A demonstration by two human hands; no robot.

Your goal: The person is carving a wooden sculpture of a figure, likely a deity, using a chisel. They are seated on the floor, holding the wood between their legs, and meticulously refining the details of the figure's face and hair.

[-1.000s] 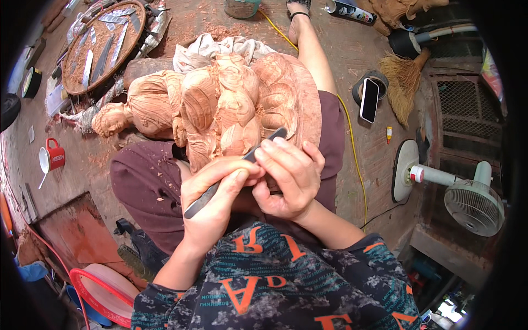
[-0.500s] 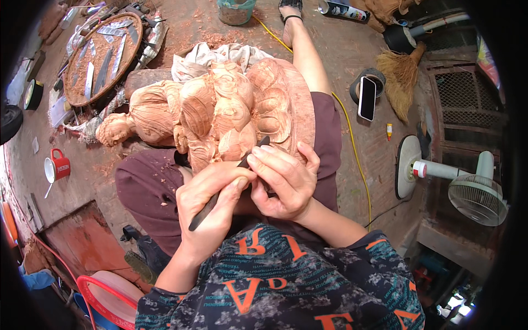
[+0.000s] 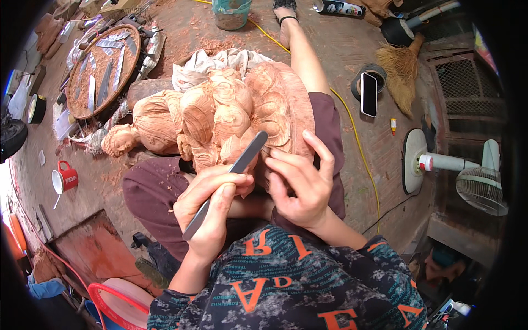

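Across your lap lay the reddish carved wooden figure (image 3: 220, 118), its long axis running left to right, just beyond both hands. Your left hand (image 3: 212, 212) gripped the flat grey metal chisel (image 3: 225, 181), which slanted up-right to the carving. Your right hand (image 3: 300, 184) rested spread-fingered against it, nearer the blade's tip.

Dark phone screen (image 3: 368, 94) on tape roll (image 3: 379, 70)

Behind the wooden carving (image 3: 231, 118), the white cloth (image 3: 220, 60) mostly disappears; the carving's lower edge hides under the left hand (image 3: 212, 206) and right hand (image 3: 300, 184); the teal bucket (image 3: 231, 12) beyond is cropped.
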